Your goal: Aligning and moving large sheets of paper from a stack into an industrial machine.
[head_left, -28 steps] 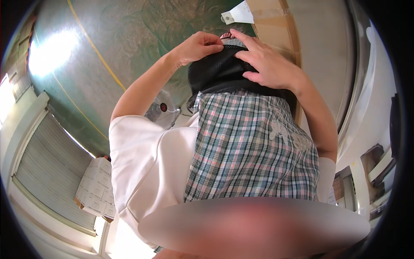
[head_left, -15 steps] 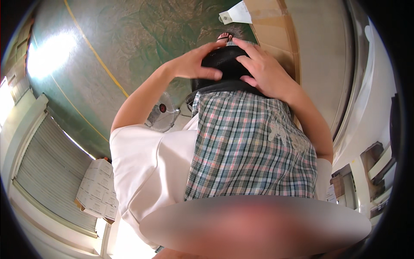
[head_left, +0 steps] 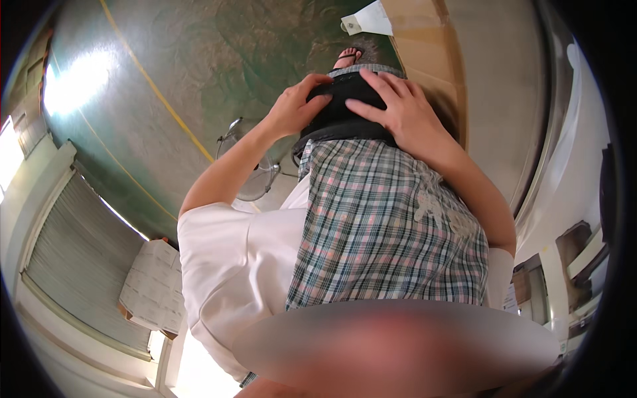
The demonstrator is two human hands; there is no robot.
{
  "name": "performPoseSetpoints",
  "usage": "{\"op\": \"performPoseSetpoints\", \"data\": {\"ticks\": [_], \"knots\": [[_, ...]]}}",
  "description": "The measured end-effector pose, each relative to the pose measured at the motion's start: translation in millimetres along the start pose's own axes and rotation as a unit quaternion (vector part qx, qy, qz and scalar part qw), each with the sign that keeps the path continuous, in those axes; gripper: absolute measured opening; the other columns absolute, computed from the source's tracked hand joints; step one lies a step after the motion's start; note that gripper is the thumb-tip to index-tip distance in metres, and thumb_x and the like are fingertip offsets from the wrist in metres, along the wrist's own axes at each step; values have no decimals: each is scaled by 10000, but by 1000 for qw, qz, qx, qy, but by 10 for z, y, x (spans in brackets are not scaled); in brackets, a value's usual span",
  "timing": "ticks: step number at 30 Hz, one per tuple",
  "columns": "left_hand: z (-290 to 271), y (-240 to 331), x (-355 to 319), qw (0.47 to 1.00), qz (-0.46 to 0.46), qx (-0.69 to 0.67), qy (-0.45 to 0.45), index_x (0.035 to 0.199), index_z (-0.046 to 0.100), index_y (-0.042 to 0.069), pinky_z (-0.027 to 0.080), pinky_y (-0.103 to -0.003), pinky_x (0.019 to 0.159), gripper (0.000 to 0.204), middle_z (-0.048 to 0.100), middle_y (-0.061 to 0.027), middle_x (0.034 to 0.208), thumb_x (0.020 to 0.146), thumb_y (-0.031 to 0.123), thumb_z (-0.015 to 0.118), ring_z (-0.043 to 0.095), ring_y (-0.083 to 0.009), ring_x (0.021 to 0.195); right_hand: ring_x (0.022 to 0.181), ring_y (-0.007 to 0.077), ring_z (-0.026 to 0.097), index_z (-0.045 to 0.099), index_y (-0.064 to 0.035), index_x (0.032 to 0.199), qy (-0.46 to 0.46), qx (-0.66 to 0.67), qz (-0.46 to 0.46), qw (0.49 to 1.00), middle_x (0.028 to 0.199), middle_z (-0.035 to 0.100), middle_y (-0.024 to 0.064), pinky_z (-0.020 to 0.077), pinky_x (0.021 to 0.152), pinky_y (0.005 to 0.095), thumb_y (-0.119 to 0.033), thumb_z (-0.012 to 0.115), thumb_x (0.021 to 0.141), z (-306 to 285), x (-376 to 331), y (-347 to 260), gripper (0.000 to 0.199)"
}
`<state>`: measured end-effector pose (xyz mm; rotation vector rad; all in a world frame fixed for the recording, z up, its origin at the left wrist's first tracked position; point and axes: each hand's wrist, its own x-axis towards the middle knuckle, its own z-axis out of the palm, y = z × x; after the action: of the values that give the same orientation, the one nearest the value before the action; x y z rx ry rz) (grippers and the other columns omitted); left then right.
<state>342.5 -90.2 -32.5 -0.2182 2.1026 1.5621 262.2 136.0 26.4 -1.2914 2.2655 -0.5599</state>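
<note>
A black cloth-like piece [head_left: 342, 119], perhaps a waist pouch or wide belt, lies across the front of my waist over a plaid apron [head_left: 391, 219]. My left hand [head_left: 295, 109] rests along its left side, thumb apart from the fingers, with some fingertips out of sight over the far edge. On the other side my right hand [head_left: 401, 106] lies against the black piece with its fingers spread. Neither hand visibly grips anything. Below the apron's hem shows a sandalled foot [head_left: 348, 58].
Brown cardboard [head_left: 431, 60] stands close on my right, with a white flap-like piece [head_left: 371, 20] beside it. An electric fan [head_left: 255, 180] is on the floor at my left. Yellow lines [head_left: 159, 93] cross the green floor; white cartons [head_left: 156, 285] are stacked by a shutter [head_left: 83, 259].
My left hand has drawn back leftward along the black piece. My right hand has spread its thumb and fingers wider. More of the foot and fan now shows.
</note>
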Motion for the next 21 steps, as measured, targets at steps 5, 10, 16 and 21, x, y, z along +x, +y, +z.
{"op": "performPoseSetpoints", "data": {"ticks": [5,10,16,21], "knots": [[-98,-16,-11,998,-1,-18,-65,1135,527,78,445,-310,774,324,606,-126,977,819,148,547,589,-236,883,1226,288,337,670,-212,933,-37,31,-54,997,1361,343,98,290,994,417,-114,524,783,-40,-61,-20,231],[-254,-133,99,974,-50,-132,-179,1239,435,22,400,-275,883,428,534,-84,1135,839,118,550,512,-153,1009,1218,295,347,658,-128,876,-28,23,-48,998,1348,357,97,309,985,414,-103,565,753,-43,47,-55,156],[-175,-270,277,947,-100,-225,-208,1244,415,24,357,-280,931,582,511,-84,1139,745,163,680,468,-145,1049,1143,321,422,548,-77,1030,-6,136,-9,991,1268,418,126,379,923,390,31,631,643,31,127,95,410],[-153,17,152,954,-56,-219,-198,1212,419,26,358,-275,919,603,519,-66,1093,706,159,717,471,-142,1030,1150,326,421,410,-69,1235,-19,197,56,979,1275,409,158,363,955,375,-35,705,576,-66,147,97,722]]}}
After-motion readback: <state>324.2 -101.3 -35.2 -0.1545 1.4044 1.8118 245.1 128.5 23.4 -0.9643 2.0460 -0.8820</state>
